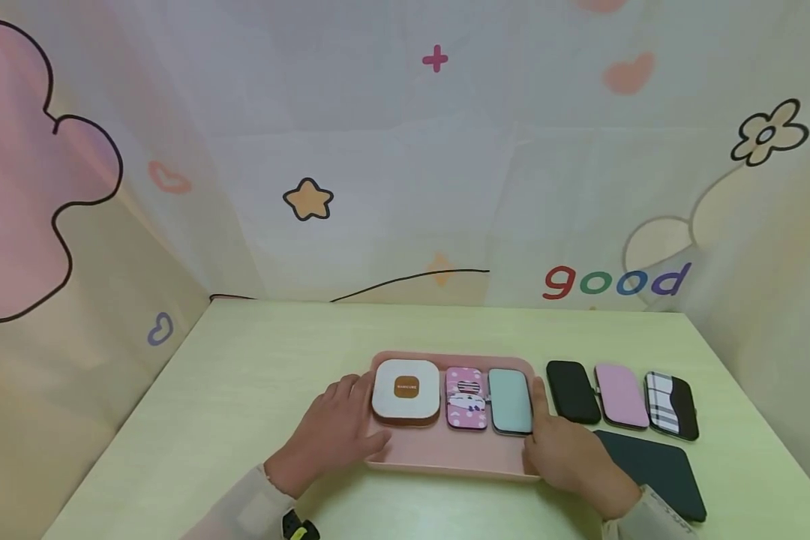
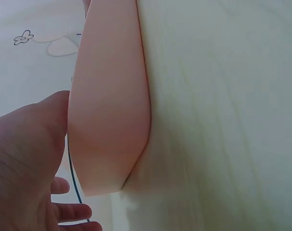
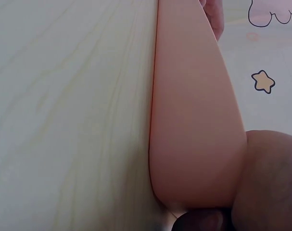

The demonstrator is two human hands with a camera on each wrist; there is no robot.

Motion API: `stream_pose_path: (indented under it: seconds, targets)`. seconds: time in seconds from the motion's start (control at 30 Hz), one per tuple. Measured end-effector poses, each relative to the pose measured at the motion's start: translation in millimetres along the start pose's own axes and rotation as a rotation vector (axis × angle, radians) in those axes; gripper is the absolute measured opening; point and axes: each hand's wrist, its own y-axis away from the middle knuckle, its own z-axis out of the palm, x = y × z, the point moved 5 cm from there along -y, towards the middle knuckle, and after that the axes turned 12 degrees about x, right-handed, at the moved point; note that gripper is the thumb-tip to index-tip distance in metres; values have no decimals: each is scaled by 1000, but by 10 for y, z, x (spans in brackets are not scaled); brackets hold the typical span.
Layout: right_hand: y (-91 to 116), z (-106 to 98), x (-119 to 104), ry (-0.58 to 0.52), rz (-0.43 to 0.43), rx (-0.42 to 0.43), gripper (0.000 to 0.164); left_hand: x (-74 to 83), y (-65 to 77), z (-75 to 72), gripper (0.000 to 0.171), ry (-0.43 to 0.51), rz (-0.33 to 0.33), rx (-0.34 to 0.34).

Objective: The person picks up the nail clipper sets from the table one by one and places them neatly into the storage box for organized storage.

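Note:
A shallow pink tray [image 1: 452, 454] lies on the table between both hands. My left hand [image 1: 331, 431] holds its left side, the thumb over the rim and the fingers along the outer wall. At the right side, my right hand [image 1: 567, 446] grips the tray with its index finger stretched along the edge. Inside stand a white square box [image 1: 406, 390] with a brown label, a pink dotted flat case [image 1: 466, 401] with a cartoon figure, and a mint flat case [image 1: 511, 401]. Both wrist views show the tray's outer wall [image 2: 109, 96] close up.
Right of the tray lie a black flat case [image 1: 572, 391], a pink flat case [image 1: 621, 395] and a plaid-and-black case [image 1: 672, 405] in a row. A larger dark flat rectangle [image 1: 655, 469] lies partly behind my right hand. A printed curtain [image 1: 405, 150] closes the back.

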Motion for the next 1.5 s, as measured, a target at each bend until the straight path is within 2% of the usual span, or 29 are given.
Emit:
stream_pose_path:
  seconds: [0.33, 0.47, 0.63, 1.03, 1.5]
  targets:
    - [-14, -41, -6, 11, -15, 20, 88, -26, 44, 100, 83, 150, -81, -73]
    - [-12, -42, -9, 10, -12, 16, 88, -8, 48, 142, 80, 178, -110, -111]
    - [3, -57, -11, 12, -15, 19, 87, 11, 72, 172, 83, 163, -124, -181]
    - [39, -81, -18, 7, -22, 22, 86, 26, 101, 184, 80, 125, -107, -164]
    - [22, -23, 8, -41, -14, -12, 88, 54, 97, 180, 79, 114, -118, -223]
